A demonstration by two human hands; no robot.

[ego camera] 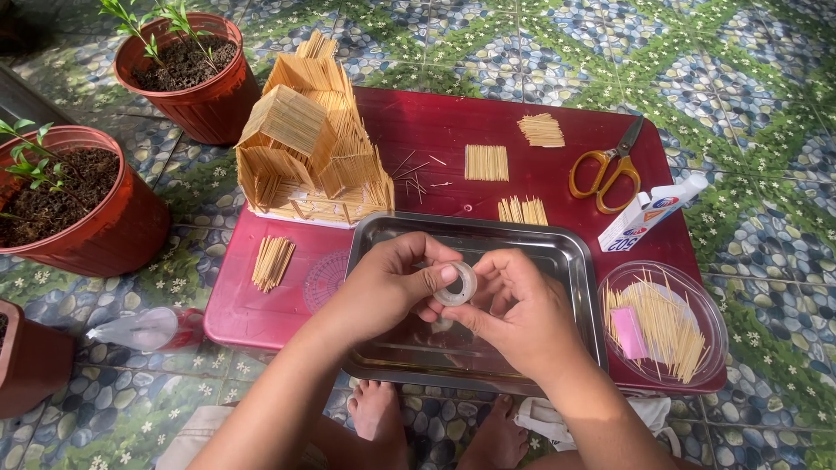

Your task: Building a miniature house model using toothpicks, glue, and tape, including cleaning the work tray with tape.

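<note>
Clear tape roll (pixel 456 284): I see it pinched between the left hand (pixel 392 287), thumb pressed on its rim, and the right hand (pixel 514 313), fingers curled beneath, over the steel tray (pixel 570 261). Right: plastic bowl (pixel 710 313) of toothpicks. Beyond, on the red table (pixel 261 305): toothpick bundles (pixel 486 163), glue bottle (pixel 649 211), scissors (pixel 607 167), toothpick house (pixel 309 139).
</note>
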